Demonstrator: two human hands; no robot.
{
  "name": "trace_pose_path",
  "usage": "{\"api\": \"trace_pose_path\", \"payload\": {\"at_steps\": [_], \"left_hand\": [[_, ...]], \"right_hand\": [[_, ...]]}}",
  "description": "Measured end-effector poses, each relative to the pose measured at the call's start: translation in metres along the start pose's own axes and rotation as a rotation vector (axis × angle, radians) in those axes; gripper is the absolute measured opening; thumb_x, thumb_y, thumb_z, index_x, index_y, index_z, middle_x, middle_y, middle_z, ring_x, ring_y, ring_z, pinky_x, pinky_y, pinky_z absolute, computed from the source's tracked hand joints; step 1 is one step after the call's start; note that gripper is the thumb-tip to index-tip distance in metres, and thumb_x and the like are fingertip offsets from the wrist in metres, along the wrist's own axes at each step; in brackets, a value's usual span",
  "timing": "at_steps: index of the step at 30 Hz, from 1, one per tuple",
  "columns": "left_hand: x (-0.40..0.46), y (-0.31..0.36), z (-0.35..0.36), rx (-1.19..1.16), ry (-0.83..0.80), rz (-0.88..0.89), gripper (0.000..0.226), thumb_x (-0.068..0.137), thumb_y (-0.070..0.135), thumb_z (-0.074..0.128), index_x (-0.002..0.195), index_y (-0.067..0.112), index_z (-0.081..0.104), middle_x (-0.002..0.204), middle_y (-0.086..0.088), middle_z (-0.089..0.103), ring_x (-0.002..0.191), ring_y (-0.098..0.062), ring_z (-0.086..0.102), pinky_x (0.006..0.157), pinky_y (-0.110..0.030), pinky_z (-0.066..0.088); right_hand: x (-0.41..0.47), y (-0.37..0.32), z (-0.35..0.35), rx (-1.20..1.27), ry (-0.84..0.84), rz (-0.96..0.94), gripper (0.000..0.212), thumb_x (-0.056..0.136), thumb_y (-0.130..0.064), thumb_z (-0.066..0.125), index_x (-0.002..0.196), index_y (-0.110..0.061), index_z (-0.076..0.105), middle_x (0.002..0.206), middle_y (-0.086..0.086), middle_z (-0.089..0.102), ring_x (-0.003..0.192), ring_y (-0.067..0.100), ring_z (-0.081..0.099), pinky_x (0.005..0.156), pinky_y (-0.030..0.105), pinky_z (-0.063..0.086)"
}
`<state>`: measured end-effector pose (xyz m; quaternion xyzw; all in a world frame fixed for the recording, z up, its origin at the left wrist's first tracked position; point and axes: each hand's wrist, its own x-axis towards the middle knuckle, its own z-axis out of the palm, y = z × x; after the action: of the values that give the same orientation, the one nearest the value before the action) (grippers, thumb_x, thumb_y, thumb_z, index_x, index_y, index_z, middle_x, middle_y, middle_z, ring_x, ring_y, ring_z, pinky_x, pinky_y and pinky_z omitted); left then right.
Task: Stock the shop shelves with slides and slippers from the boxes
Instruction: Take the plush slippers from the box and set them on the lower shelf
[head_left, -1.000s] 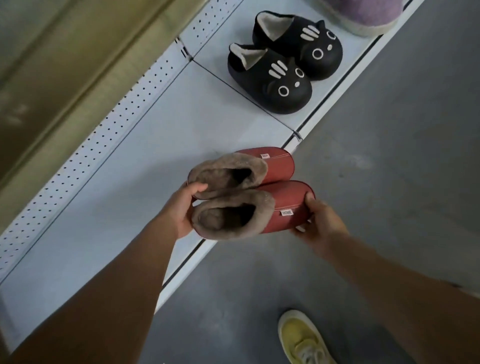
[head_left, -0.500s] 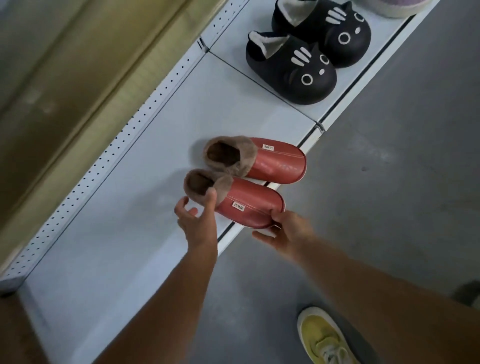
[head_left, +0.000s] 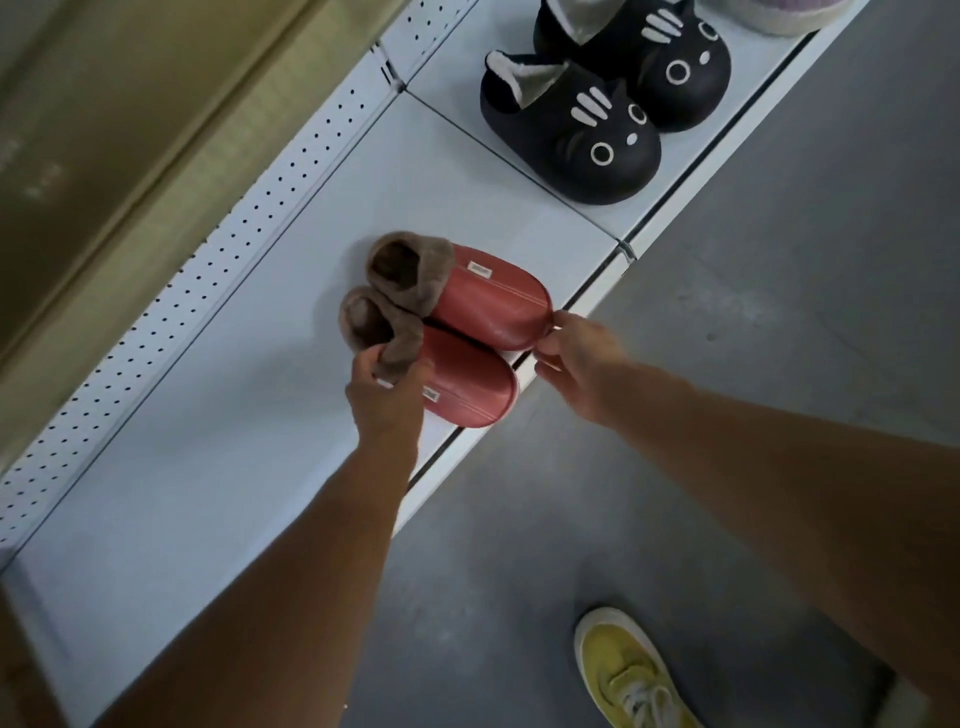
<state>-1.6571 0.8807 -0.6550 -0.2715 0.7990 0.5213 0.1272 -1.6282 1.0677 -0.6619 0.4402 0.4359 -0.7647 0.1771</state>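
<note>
The pair of red slippers (head_left: 467, 332) with brown fleece cuffs lies side by side on the white shelf (head_left: 218, 467), toes at its front edge and cuffs turned toward the perforated back panel (head_left: 171, 332); the nearer slipper's toe reaches the very lip of the shelf. The left hand (head_left: 384, 400) pinches the fleece cuff of the nearer slipper between thumb and fingers, while the right hand (head_left: 576, 358) has its curled fingertips on the toe of the farther slipper (whether it truly grips or only touches there cannot be told). Further along the shelf, past a seam between two shelf panels, stands a pair of black cat-face slippers (head_left: 602, 104), toes also toward the front edge, and beyond them the edge of a purple slipper (head_left: 779, 15) shows. Below the shelf is a grey floor (head_left: 779, 312), with a yellow sneaker (head_left: 628, 675) on it.
</note>
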Motion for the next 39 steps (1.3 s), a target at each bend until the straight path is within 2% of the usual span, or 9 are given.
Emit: {"api": "trace_pose_path", "payload": {"at_steps": [2, 5, 8, 10, 13, 16, 20, 25, 39], "left_hand": [[0.012, 0.013, -0.001, 0.024, 0.012, 0.014, 0.043, 0.065, 0.025, 0.077, 0.104, 0.032, 0.061, 0.096, 0.014, 0.059, 0.103, -0.028, 0.063, 0.091, -0.051, 0.055], [0.018, 0.023, -0.003, 0.038, -0.024, -0.045, 0.053, 0.082, 0.01, 0.072, 0.131, 0.023, 0.055, 0.108, 0.007, 0.056, 0.108, -0.025, 0.06, 0.091, -0.045, 0.056], [0.011, 0.025, -0.003, 0.089, 0.023, -0.035, 0.058, 0.081, 0.014, 0.072, 0.135, 0.022, 0.052, 0.123, 0.002, 0.054, 0.11, -0.024, 0.059, 0.095, -0.044, 0.054], [-0.005, 0.027, 0.002, 0.09, 0.109, -0.022, 0.052, 0.081, 0.015, 0.07, 0.129, 0.021, 0.053, 0.126, -0.001, 0.051, 0.108, -0.024, 0.059, 0.094, -0.044, 0.054], [-0.034, 0.035, 0.02, 0.014, 0.142, -0.043, 0.045, 0.077, 0.017, 0.071, 0.12, 0.025, 0.058, 0.107, 0.004, 0.058, 0.101, -0.024, 0.062, 0.092, -0.047, 0.055], [-0.067, 0.048, 0.045, -0.099, 0.013, -0.175, 0.035, 0.079, 0.019, 0.072, 0.111, 0.029, 0.062, 0.114, 0.0, 0.064, 0.106, -0.024, 0.063, 0.079, -0.039, 0.058], [-0.119, 0.07, 0.077, -0.263, -0.22, -0.35, 0.033, 0.094, 0.015, 0.061, 0.126, 0.013, 0.057, 0.109, -0.004, 0.064, 0.096, -0.018, 0.068, 0.072, -0.032, 0.056], [-0.176, 0.098, 0.119, -0.235, -0.323, -0.343, 0.019, 0.097, 0.016, 0.056, 0.115, 0.015, 0.058, 0.104, -0.005, 0.069, 0.09, -0.02, 0.068, 0.085, -0.038, 0.054], [-0.355, 0.211, 0.319, -0.114, -0.54, -0.436, 0.006, 0.098, 0.018, 0.053, 0.099, 0.017, 0.059, 0.089, -0.005, 0.068, 0.075, -0.018, 0.065, 0.067, -0.031, 0.051]], "right_hand": [[-0.002, -0.007, 0.003, -0.042, -0.109, -0.005, 0.044, 0.094, -0.003, 0.044, 0.137, 0.0, 0.044, 0.103, 0.004, 0.05, 0.079, 0.008, 0.049, 0.101, 0.035, 0.038], [-0.005, -0.013, 0.001, -0.13, -0.15, 0.017, 0.046, 0.094, -0.016, 0.05, 0.139, -0.006, 0.045, 0.132, 0.01, 0.05, 0.113, 0.018, 0.05, 0.104, 0.037, 0.035], [-0.015, -0.011, -0.013, -0.163, -0.152, 0.013, 0.044, 0.093, -0.015, 0.05, 0.137, -0.008, 0.048, 0.145, 0.012, 0.044, 0.135, 0.026, 0.041, 0.102, 0.037, 0.035], [-0.024, -0.008, -0.028, -0.159, -0.112, 0.046, 0.04, 0.093, -0.014, 0.053, 0.132, -0.007, 0.053, 0.142, 0.015, 0.048, 0.13, 0.026, 0.047, 0.103, 0.039, 0.039], [-0.04, -0.01, -0.052, -0.068, -0.052, 0.106, 0.028, 0.092, -0.012, 0.057, 0.119, -0.011, 0.061, 0.129, 0.014, 0.059, 0.107, 0.022, 0.057, 0.093, 0.042, 0.047], [-0.058, -0.019, -0.079, 0.004, -0.073, 0.116, 0.031, 0.092, -0.01, 0.056, 0.123, -0.015, 0.059, 0.113, 0.008, 0.066, 0.1, 0.024, 0.062, 0.088, 0.042, 0.05], [-0.082, -0.038, -0.117, 0.061, -0.082, 0.108, 0.024, 0.094, -0.014, 0.052, 0.118, -0.017, 0.058, 0.108, 0.008, 0.068, 0.093, 0.024, 0.066, 0.075, 0.035, 0.053], [-0.113, -0.071, -0.17, 0.127, -0.055, 0.101, 0.02, 0.096, -0.014, 0.047, 0.114, -0.018, 0.057, 0.099, 0.007, 0.068, 0.085, 0.021, 0.065, 0.072, 0.033, 0.05], [-0.232, -0.202, -0.389, 0.249, 0.225, -0.041, 0.016, 0.095, -0.008, 0.046, 0.104, -0.015, 0.057, 0.083, 0.008, 0.064, 0.068, 0.02, 0.061, 0.062, 0.028, 0.044]]}}
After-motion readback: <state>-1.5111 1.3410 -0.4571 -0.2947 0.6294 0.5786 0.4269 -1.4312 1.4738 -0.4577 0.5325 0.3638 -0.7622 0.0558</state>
